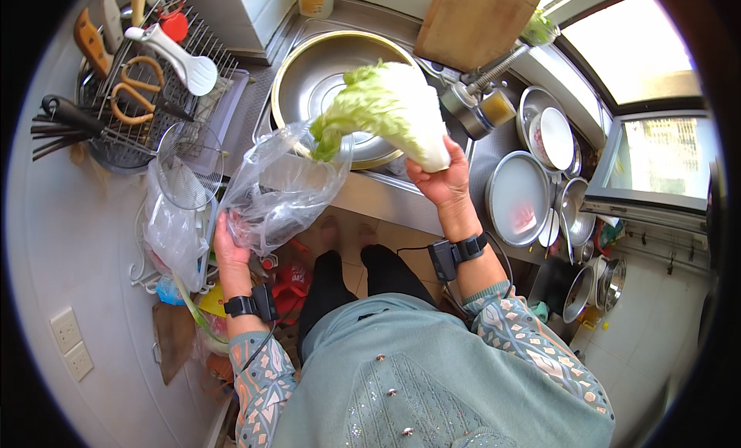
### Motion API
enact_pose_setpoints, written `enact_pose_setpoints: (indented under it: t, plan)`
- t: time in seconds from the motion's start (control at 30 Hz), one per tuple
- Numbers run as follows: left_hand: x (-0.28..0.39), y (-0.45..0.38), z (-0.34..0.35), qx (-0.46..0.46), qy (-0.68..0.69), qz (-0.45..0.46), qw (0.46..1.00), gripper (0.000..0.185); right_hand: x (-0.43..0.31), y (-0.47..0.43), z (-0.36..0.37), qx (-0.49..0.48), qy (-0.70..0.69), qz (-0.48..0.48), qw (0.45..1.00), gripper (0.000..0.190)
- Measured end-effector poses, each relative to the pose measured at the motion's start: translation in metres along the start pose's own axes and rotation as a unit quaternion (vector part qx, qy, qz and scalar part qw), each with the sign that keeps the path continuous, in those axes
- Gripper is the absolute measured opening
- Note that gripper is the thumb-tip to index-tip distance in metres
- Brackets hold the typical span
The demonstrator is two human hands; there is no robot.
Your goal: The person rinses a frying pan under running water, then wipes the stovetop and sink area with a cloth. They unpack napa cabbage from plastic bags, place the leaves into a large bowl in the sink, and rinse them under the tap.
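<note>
My right hand grips the white base of a napa cabbage, whose leafy green end points left. The cabbage is over a large metal basin standing in the sink, and its leaf tips are at the mouth of a clear plastic bag. With my left hand I hold the bag's lower left part, in front of the counter edge. The bag hides part of the basin's rim. Some of my left fingers are seen only through the plastic.
On the left a wire rack holds knives, orange-handled scissors and a strainer. A faucet and a wooden cutting board stand at the basin's right. Metal plates and bowls line the right counter beneath an open window.
</note>
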State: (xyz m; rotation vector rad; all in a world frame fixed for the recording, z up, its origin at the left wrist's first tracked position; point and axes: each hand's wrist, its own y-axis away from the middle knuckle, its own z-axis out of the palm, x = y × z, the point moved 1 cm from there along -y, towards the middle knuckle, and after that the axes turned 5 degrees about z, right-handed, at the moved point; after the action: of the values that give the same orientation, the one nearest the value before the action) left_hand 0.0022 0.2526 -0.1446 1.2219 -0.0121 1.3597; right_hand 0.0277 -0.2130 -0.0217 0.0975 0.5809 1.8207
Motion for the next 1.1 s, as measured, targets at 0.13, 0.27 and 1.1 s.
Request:
enact_pose_setpoints:
  t: [0.13,0.27,1.1]
  plan:
    - [0.0,0.011,-0.015,0.003,0.032,-0.006,0.999,0.034,-0.004,-0.007,0.029,-0.149,-0.065,0.035,0.986,0.054]
    - [-0.007,0.03,-0.019,0.035,0.039,0.002,0.999,0.036,-0.007,-0.025,0.046,-0.146,0.003,-0.018,0.989,0.058]
    - [0.007,0.191,-0.05,-0.029,0.095,0.056,0.993,0.063,0.079,-0.011,-0.03,-0.031,0.567,0.139,0.811,0.043]
